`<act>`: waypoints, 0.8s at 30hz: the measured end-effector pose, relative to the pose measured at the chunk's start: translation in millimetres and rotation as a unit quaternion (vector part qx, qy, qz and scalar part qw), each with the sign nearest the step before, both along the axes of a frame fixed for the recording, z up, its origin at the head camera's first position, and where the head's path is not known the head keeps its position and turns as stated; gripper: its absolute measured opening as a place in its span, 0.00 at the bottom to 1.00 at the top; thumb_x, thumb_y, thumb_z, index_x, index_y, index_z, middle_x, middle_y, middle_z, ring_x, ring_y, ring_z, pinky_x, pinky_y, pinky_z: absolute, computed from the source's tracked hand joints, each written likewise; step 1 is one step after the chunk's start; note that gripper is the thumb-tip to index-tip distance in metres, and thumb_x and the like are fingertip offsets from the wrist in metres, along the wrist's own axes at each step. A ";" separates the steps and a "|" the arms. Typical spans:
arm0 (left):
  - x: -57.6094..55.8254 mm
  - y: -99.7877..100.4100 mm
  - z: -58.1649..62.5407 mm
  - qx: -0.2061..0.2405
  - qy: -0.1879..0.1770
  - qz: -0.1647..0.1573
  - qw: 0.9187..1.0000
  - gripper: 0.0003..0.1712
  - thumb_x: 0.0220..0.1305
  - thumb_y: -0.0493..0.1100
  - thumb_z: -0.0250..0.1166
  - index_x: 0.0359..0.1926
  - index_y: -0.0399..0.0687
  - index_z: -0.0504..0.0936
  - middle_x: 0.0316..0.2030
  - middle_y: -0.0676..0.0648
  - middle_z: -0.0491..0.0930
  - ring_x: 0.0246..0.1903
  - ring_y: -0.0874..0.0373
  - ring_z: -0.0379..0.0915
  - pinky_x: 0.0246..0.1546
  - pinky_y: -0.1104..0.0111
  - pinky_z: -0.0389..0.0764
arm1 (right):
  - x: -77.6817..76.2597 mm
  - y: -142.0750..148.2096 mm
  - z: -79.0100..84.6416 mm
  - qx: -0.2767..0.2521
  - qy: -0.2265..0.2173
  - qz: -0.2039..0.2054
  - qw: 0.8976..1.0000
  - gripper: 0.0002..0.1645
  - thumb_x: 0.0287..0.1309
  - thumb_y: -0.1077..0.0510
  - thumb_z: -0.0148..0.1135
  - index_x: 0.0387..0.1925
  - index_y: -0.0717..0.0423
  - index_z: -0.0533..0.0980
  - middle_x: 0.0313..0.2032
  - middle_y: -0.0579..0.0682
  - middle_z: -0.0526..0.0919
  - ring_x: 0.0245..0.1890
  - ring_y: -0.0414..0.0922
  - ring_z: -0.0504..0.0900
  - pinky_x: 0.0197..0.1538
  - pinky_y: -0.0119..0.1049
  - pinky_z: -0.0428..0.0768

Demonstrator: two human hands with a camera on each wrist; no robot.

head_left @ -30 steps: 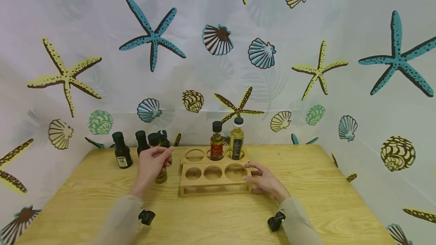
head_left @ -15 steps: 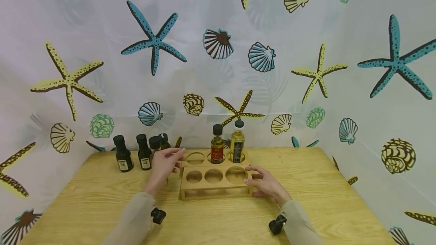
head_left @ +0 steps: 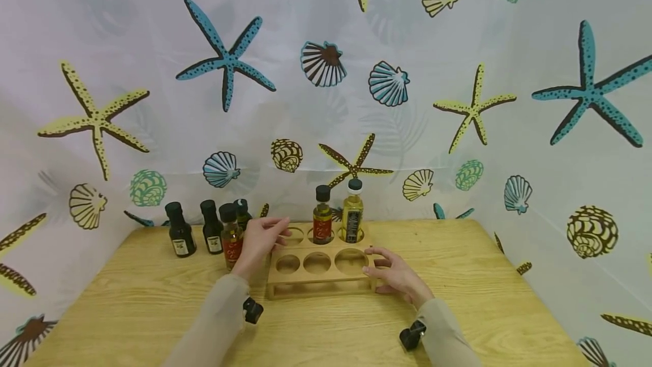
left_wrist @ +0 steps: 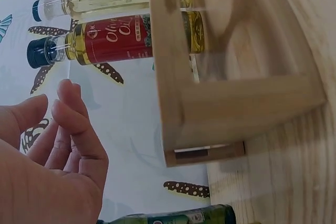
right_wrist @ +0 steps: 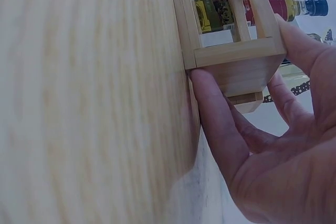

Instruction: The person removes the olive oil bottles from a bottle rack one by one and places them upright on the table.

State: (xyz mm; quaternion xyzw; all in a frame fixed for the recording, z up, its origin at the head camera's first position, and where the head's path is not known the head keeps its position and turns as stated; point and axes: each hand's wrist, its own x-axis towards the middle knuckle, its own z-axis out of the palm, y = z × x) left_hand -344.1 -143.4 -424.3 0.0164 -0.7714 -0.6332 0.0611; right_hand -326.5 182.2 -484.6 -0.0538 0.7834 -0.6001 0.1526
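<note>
My left hand (head_left: 262, 242) is at the left end of a two-tier wooden bottle rack (head_left: 326, 277), near its back-left hole. It holds nothing; in the left wrist view its fingers (left_wrist: 79, 129) bend loosely, apart from the rack. My right hand (head_left: 399, 276) grips the rack's right end; the right wrist view shows thumb and fingers against the end panel (right_wrist: 247, 72). Two bottles stand in the back row: a red-labelled olive oil bottle (head_left: 322, 225) in the middle and a pale yellow oil bottle (head_left: 352, 214) on the right. The front holes hold nothing.
Left of the rack, two dark bottles (head_left: 180, 237) (head_left: 211, 231) stand on the wooden table (head_left: 127, 299). Nearer my left hand are a red-labelled oil bottle (head_left: 231, 242) and a dark green bottle (head_left: 243, 214) behind it. A shell-patterned curtain (head_left: 326, 106) encloses the table.
My left hand has moved right, from in front of the standing bottles to the rack's left end, uncovering the red-labelled bottle. My right hand stays on the rack.
</note>
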 end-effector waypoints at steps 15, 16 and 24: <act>-17.4 22.8 -6.6 0.059 -0.017 -0.014 0.998 0.18 0.68 0.48 0.64 0.53 0.44 0.83 0.41 0.40 0.85 0.41 0.42 0.82 0.33 0.60 0.83 | 1.3 -5.7 -1.0 -0.007 -0.004 -0.006 1.000 0.34 0.58 0.47 0.70 0.65 0.42 0.70 0.68 0.64 0.64 0.59 0.57 0.75 0.43 0.48 0.85; -18.7 24.2 -7.7 0.060 -0.017 -0.017 0.998 0.19 0.68 0.48 0.64 0.54 0.43 0.82 0.42 0.39 0.85 0.42 0.41 0.81 0.34 0.59 0.83 | 1.6 -5.7 -1.0 -0.007 -0.005 -0.008 1.000 0.34 0.58 0.47 0.69 0.65 0.42 0.70 0.67 0.64 0.64 0.59 0.57 0.75 0.43 0.48 0.85; -25.0 37.4 -8.3 0.085 -0.029 -0.022 0.996 0.24 0.66 0.52 0.65 0.59 0.46 0.79 0.54 0.39 0.80 0.52 0.41 0.77 0.51 0.51 0.80 | 1.4 -2.9 -0.2 -0.003 -0.008 -0.010 1.000 0.34 0.58 0.46 0.70 0.65 0.40 0.70 0.69 0.63 0.63 0.61 0.58 0.73 0.43 0.47 0.85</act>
